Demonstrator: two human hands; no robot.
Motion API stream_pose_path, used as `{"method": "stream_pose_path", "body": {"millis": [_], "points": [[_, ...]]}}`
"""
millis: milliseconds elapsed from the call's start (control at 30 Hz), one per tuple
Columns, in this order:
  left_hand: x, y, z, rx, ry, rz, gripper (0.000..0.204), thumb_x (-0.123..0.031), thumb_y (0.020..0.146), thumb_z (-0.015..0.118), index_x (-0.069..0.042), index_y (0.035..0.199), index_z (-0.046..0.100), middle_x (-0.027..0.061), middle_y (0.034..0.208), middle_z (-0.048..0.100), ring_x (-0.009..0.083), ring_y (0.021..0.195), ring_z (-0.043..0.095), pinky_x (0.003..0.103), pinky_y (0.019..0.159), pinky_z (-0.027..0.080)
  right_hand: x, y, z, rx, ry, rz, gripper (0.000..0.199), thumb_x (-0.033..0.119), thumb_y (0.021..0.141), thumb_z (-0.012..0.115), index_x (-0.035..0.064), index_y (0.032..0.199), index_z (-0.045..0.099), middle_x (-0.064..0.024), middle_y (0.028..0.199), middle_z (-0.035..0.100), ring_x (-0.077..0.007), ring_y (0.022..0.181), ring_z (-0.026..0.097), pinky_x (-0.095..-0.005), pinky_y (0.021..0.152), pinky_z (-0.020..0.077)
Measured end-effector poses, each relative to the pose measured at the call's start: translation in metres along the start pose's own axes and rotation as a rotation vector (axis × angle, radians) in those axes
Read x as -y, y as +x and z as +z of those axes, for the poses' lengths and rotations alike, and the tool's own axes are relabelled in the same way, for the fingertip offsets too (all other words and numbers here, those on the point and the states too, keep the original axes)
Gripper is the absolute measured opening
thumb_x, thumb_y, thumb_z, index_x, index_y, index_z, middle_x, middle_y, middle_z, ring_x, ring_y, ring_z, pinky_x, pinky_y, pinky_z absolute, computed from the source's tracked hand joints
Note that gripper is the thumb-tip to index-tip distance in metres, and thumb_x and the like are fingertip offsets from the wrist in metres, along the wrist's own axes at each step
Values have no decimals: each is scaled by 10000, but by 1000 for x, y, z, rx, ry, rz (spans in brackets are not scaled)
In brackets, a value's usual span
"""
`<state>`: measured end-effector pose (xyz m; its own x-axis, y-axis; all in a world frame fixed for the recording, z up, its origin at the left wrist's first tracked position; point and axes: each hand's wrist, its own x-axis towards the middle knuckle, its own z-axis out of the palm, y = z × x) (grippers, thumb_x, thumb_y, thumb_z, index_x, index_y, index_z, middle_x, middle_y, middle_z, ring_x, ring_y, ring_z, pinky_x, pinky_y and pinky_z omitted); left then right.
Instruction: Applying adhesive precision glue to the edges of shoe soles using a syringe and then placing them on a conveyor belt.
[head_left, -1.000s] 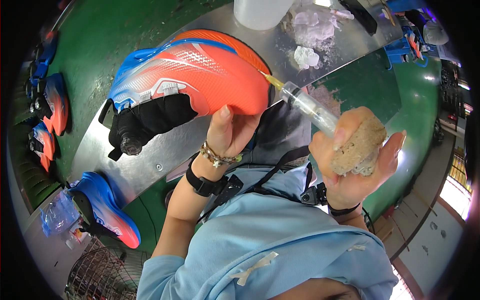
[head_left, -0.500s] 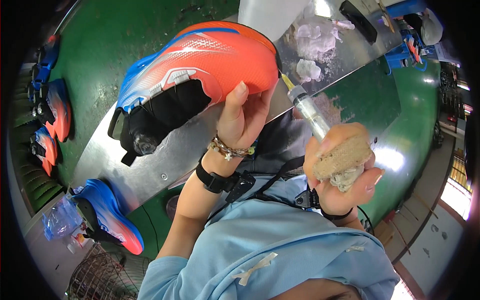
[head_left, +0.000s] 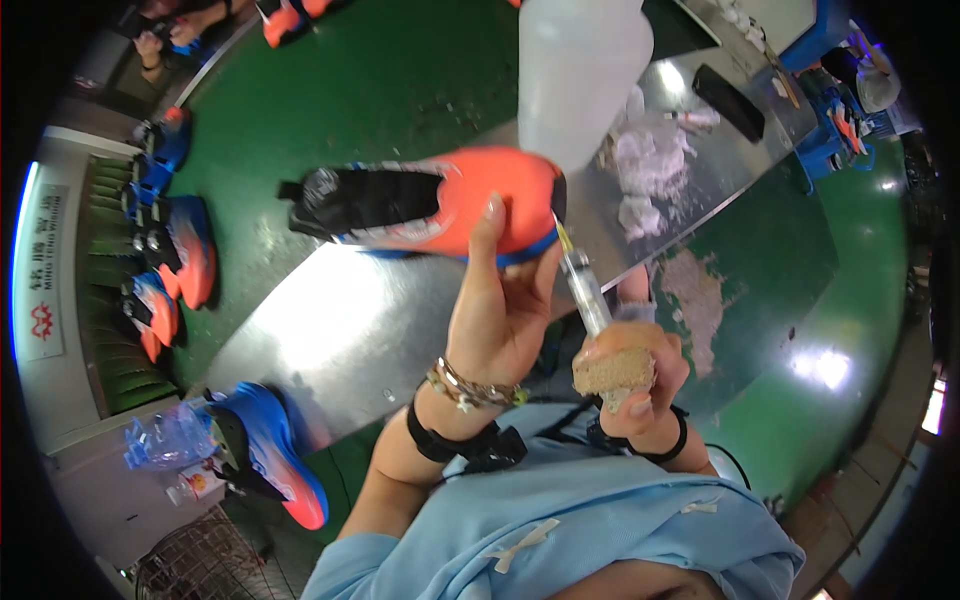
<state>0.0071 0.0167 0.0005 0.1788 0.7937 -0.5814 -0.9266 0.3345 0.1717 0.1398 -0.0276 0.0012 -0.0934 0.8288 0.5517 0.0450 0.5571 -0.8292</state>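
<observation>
An orange and blue sneaker with a black collar is held up above the metal bench, its toe pointing right. My left hand grips it near the toe, the thumb lying on the orange upper and the fingers tucked beneath. In my right hand is a clear syringe with a yellowish tip, which meets the edge of the toe by the sole. A tan, sponge-like block is also clasped in the right hand, against the palm side.
A translucent white plastic container stands behind the toe. Crumpled white tissue and a dark oblong object lie on the metal bench. Another sneaker sits lower left beside a plastic bottle. More sneakers line the left.
The sneaker has been lowered and turned, so its top and opening now face up more. The right hand and syringe have shifted left and down. My view has swung, showing more of the far side.
</observation>
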Motion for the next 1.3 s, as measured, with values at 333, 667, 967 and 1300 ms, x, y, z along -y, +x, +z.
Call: {"method": "stream_pose_path", "body": {"millis": [333, 667, 967, 1300], "points": [[9, -2, 6, 90, 52, 38, 381, -270, 772, 642, 4, 1017, 540, 94, 998, 591, 183, 913, 572, 254, 799, 493, -11, -23, -2, -25, 93, 107, 271, 214, 668, 678, 50, 868, 597, -52, 673, 613, -166, 540, 597, -233, 510, 460], [-67, 44, -53, -7, 308, 138, 657, -441, 655, 701, -33, 1112, 464, 113, 1048, 577, 140, 880, 591, 209, 765, 493, -16, -19, -46, -254, 134, 12, 316, 255, 721, 658, 24, 919, 574, -74, 714, 615, -178, 583, 603, -241, 548, 464], [-371, 81, -184, 99, 776, 861, 398, -413, 815, 477, -110, 1058, 562, 61, 1030, 592, 184, 897, 573, 301, 681, 471, -42, -29, -92, -514, 287, 98, 208, 193, 777, 611, 20, 886, 572, -35, 600, 581, -88, 502, 541, -220, 488, 415], [-334, 92, -162, 9, 2628, 1092, 431, -444, 813, 453, -94, 1015, 600, 79, 949, 624, 239, 809, 598, 350, 674, 478, -103, 6, -109, -364, 15, 104, 272, 332, 756, 621, 84, 860, 579, -116, 565, 554, -260, 458, 554, -317, 435, 424]]}}
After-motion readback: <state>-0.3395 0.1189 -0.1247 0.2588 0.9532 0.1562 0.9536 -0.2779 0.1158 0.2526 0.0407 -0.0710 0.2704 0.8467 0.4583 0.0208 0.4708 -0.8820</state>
